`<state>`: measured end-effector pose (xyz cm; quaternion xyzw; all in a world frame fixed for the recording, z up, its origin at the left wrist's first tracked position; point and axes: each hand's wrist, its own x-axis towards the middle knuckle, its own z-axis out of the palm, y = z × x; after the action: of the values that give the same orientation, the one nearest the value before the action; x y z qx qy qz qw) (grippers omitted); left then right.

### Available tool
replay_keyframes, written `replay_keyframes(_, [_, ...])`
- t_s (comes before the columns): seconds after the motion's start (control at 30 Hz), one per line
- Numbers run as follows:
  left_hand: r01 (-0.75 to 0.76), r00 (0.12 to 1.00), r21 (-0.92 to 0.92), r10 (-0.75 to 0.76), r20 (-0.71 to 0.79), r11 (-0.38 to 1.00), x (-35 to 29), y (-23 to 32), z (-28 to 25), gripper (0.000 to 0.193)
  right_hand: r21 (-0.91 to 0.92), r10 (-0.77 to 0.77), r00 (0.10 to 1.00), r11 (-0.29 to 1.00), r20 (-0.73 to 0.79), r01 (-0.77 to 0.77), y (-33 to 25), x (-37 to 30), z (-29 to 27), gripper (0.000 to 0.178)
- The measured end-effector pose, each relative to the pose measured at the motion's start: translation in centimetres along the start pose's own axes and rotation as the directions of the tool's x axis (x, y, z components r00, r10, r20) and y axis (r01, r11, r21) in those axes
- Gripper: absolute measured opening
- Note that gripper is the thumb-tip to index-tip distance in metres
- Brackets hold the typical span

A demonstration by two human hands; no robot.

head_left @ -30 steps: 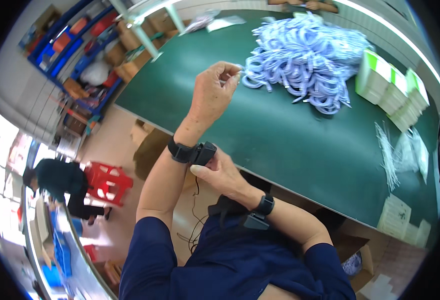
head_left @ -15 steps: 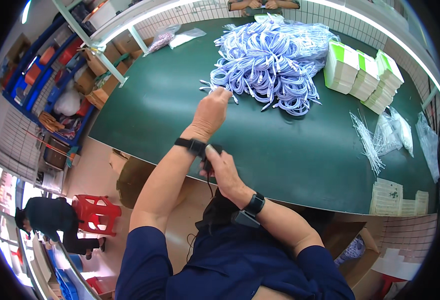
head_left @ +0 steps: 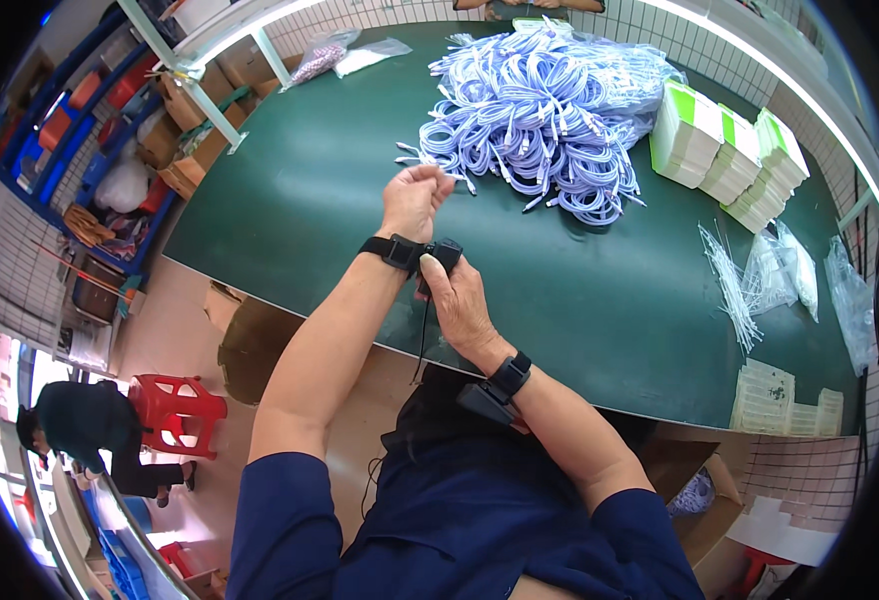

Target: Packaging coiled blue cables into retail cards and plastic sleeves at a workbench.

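My left hand [head_left: 415, 203] is held above the dark green table [head_left: 290, 215], its fingers curled in with nothing seen in them. It is closest to the left edge of a big heap of pale lilac cables [head_left: 545, 115], coiled in bundles. Around the left wrist runs a black strap [head_left: 388, 250] carrying a small black box-shaped device [head_left: 447, 256]. My right hand [head_left: 463, 305] grips that device, thumb on the near side and fingers mostly hidden beneath. A thin black cord hangs from it. The right wrist wears a similar strap with a black device [head_left: 488, 402].
Stacks of white-and-green boxes [head_left: 690, 135] stand right of the heap. White cable ties [head_left: 728, 285] and clear plastic bags [head_left: 772, 270] lie at the right. A person [head_left: 95, 435] bends beside a red stool [head_left: 175, 412] at lower left. Shelves [head_left: 90, 160] stand beyond the table's left end.
Both hands have moved a little farther over the table, and the left forearm has turned. My right hand keeps its grip on the wrist device. The whole view has shifted slightly.
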<state>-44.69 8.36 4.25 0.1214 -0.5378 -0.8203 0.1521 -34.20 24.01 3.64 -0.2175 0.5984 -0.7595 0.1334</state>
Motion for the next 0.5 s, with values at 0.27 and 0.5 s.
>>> replay_keyframes(0.27, [-0.175,0.976,0.221,0.139,0.169,0.96,-3.7,1.0,1.7,0.009,0.037,-0.079,0.996,0.996,-0.042,0.081,0.2,-0.5,-1.2,0.039])
replay_keyframes(0.5, [-0.367,0.92,0.813,0.051,0.388,0.452,-11.5,1.1,1.7,0.011,0.296,0.13,0.978,0.952,-0.162,-0.078,1.3,0.3,-2.9,0.04])
